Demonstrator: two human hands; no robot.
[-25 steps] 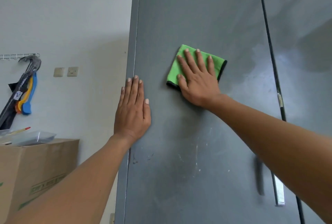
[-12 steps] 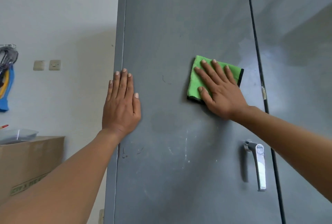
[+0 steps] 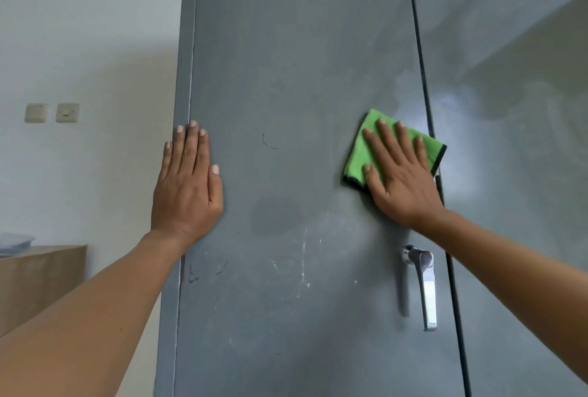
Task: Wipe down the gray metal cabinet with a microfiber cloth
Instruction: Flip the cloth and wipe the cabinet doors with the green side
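The right hand (image 3: 401, 173) presses flat, fingers straight, on the green cloth (image 3: 361, 154) at the door's right edge — unwiped gray cabinet (image 3: 286, 78) lies leftward, toward the flat, empty left hand (image 3: 186, 186).

White wall (image 3: 89, 30), two switches (image 3: 52, 112), cardboard box (image 3: 41, 282) lower left.

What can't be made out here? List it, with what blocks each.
Head view only:
- Green cloth: the middle is hidden under the right hand.
- Gray cabinet: top and bottom are cut off by the frame edges.
- Door seam: a stretch is covered by cloth and right forearm.
- Cardboard box: cut off by the left edge and left forearm.
- Left hand: its palm faces the door, unseen.
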